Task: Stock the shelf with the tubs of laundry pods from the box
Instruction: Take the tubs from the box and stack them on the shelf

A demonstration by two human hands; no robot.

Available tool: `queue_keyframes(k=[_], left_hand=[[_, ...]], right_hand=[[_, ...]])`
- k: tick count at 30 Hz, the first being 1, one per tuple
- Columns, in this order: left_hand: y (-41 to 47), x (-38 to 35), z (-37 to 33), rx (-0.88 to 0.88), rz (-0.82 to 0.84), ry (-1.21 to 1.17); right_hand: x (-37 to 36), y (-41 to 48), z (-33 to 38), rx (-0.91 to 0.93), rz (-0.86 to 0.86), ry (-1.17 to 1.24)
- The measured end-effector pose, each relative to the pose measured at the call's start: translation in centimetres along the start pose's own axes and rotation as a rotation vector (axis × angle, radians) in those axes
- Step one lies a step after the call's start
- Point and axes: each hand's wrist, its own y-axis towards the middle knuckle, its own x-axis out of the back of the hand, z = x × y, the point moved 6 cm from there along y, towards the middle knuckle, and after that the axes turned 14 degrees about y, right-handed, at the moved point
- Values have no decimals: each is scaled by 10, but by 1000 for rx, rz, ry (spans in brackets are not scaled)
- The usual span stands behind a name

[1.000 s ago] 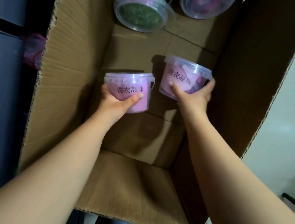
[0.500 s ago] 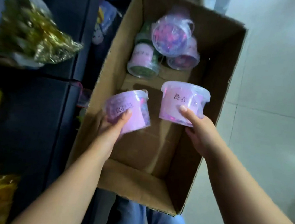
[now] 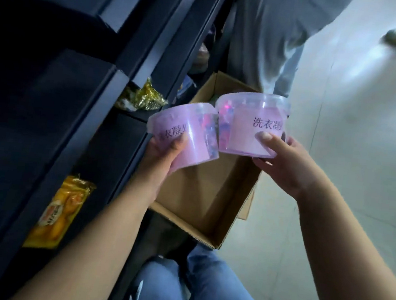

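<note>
I hold two clear tubs of pink and purple laundry pods, each with a pink label and a lid. My left hand grips the left tub, which is tilted left toward the dark shelf unit. My right hand grips the right tub, held upright, its side touching the left tub. Both tubs hang above the open cardboard box on the floor. The tubs hide the far end of the box.
The dark shelves fill the left side. A yellow snack packet lies on a low shelf and a gold foil packet on one further along. Another person in grey stands beyond the box. Pale tiled floor lies to the right.
Both hands have lifted their tubs up out of the box and brought them together. My view has swung up and left toward the shelves.
</note>
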Motion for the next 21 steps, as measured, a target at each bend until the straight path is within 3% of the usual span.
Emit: queue_keyframes(k=[8, 15, 21], left_hand=[[-118, 73, -82, -296, -128, -29], [-255, 131, -79, -322, -183, -111], [-331, 179, -81, -393, -359, -132]], right_hand=[[-104, -76, 41, 126, 336, 30], [-191, -172, 32, 180, 524, -49], [-254, -221, 20, 198, 624, -175]])
